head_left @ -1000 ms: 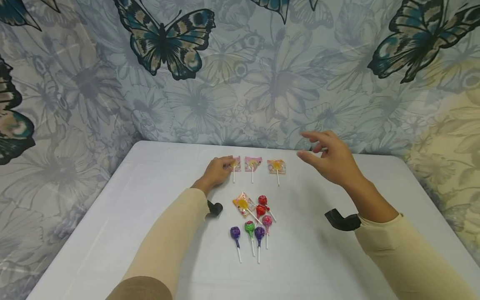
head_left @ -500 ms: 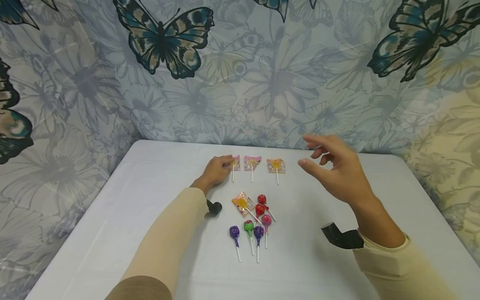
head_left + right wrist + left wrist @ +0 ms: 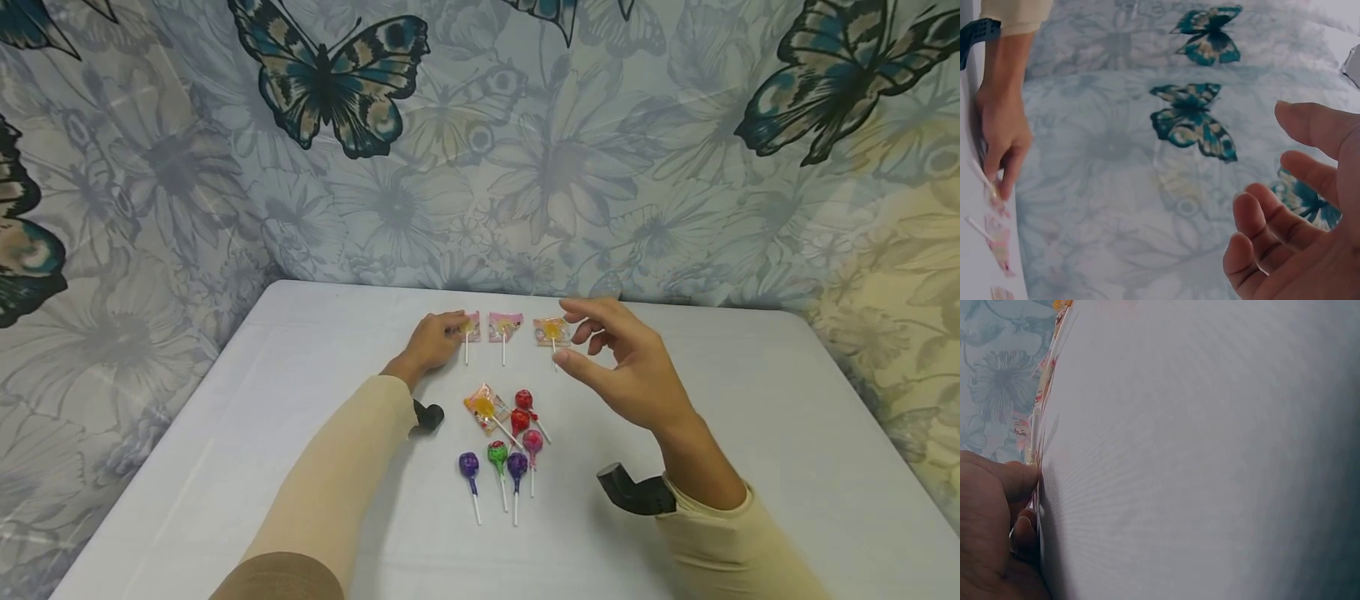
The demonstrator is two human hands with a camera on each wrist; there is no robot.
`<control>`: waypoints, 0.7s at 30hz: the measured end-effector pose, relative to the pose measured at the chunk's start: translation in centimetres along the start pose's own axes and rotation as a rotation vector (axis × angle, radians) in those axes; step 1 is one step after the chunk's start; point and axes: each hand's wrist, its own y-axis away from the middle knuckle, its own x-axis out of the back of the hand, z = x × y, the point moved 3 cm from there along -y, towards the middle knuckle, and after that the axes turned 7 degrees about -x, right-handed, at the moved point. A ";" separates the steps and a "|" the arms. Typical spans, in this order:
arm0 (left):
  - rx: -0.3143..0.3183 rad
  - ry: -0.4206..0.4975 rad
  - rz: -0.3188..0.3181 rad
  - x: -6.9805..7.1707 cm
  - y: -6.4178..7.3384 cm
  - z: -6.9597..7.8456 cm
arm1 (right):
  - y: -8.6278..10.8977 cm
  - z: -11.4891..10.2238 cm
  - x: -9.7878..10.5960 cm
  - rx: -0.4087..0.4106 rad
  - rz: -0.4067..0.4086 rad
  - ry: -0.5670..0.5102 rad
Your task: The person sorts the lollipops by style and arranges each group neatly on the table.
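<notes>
My left hand [image 3: 432, 343] pinches the left edge of a pink-wrapped lollipop [image 3: 472, 327] lying flat at the left end of the back row. In the left wrist view, thumb and fingers [image 3: 1021, 481] meet at the wrapper's edge. Beside it lie another pink-wrapped lollipop [image 3: 506, 326] and an orange-wrapped one [image 3: 551, 331]. My right hand [image 3: 626, 358] hovers just right of the orange one, holding nothing, its fingers loosely bent and apart from the thumb. Its fingertips seem near that wrapper; the head view does not settle whether they touch. The right wrist view also shows that hand [image 3: 1297, 212] holding nothing.
Nearer on the white table [image 3: 300, 492] lies a loose group: an orange-wrapped lollipop [image 3: 486, 407], red ones [image 3: 521, 419], a pink one [image 3: 533, 442], a green one [image 3: 498, 452] and purple ones [image 3: 468, 464]. A butterfly-patterned cloth [image 3: 450, 208] hangs behind the table's back edge.
My right hand has moved left and lower, from beyond the row's right end to beside the orange-wrapped lollipop. The left hand and the lollipops have stayed put.
</notes>
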 end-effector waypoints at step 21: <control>0.013 0.005 -0.003 0.1 0.0 0.1 | -0.2 5.1 -6.7 -0.158 -0.217 0.036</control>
